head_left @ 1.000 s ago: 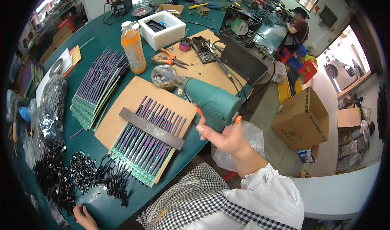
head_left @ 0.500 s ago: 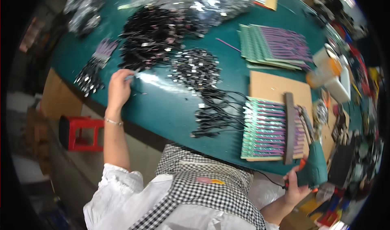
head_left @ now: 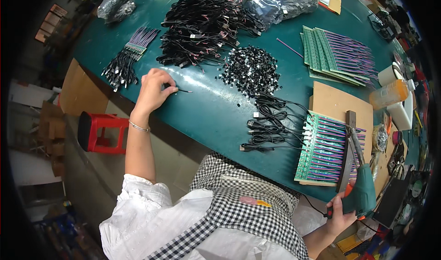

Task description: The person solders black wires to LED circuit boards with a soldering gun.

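Note:
My left hand (head_left: 156, 90) is closed in a pinch near the bench's front edge. From its fingertips sticks a short, thin dark wire (head_left: 184, 91) with a pinkish end, just over the green surface. My right hand (head_left: 341, 214) grips the handle of a green soldering gun (head_left: 361, 192) at the bench's right front. The gun's long metal nose points up and away, beside a dark metal bar (head_left: 347, 155). That bar lies across purple wires on a row of green circuit boards (head_left: 305, 155). Black USB cables (head_left: 268, 124) run from the boards' left edge.
A large heap of black cables (head_left: 197, 28) lies at the back, beside a pile of small black and silver pieces (head_left: 251, 71). Wired boards (head_left: 317, 53) are stacked at the far right, near an orange-filled bottle (head_left: 390, 94). A red stool (head_left: 103, 133) stands left below the bench.
The view has shifted, so the bench sits further right in it. My left hand has turned its fingers rightward, and the dark wire now shows at its fingertips. The right hand keeps its grip.

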`<move>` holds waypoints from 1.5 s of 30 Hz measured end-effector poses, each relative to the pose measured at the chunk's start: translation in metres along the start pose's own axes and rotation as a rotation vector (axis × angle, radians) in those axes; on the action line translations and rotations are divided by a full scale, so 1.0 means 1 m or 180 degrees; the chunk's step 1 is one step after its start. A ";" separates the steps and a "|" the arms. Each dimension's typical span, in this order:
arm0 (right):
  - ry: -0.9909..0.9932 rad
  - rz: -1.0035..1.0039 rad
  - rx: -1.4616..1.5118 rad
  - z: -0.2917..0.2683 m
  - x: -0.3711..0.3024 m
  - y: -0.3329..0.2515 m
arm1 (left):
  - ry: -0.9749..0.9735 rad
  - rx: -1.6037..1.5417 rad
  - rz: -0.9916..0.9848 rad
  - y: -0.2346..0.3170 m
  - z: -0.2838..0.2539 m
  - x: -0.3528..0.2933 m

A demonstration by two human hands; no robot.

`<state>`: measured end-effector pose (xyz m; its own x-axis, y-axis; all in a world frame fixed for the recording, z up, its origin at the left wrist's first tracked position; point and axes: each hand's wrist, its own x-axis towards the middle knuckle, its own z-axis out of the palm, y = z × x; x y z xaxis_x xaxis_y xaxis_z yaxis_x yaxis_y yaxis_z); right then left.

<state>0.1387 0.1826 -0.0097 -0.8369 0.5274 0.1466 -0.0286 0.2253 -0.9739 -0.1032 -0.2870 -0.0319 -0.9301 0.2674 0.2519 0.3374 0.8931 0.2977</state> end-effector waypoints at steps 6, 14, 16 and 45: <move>-0.0117 0.0039 0.0129 0.000 -0.003 0.001 | -0.0582 -0.0213 -0.0158 0.043 0.009 -0.001; -0.0166 0.0258 0.0784 0.013 -0.008 -0.005 | -0.0826 -0.2155 -0.0329 0.142 0.015 0.007; -0.0233 0.0518 0.1087 0.034 -0.002 -0.016 | -0.1062 -0.2480 0.0071 0.176 0.018 -0.001; -0.0331 0.1129 0.2209 0.051 0.014 -0.006 | -0.2458 -0.4249 0.0207 0.278 0.063 -0.018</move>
<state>0.0991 0.1471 -0.0103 -0.9058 0.3851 -0.1770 -0.0564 -0.5234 -0.8502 -0.0017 -0.0208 -0.0122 -0.6134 0.7834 -0.0998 -0.1321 0.0228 0.9910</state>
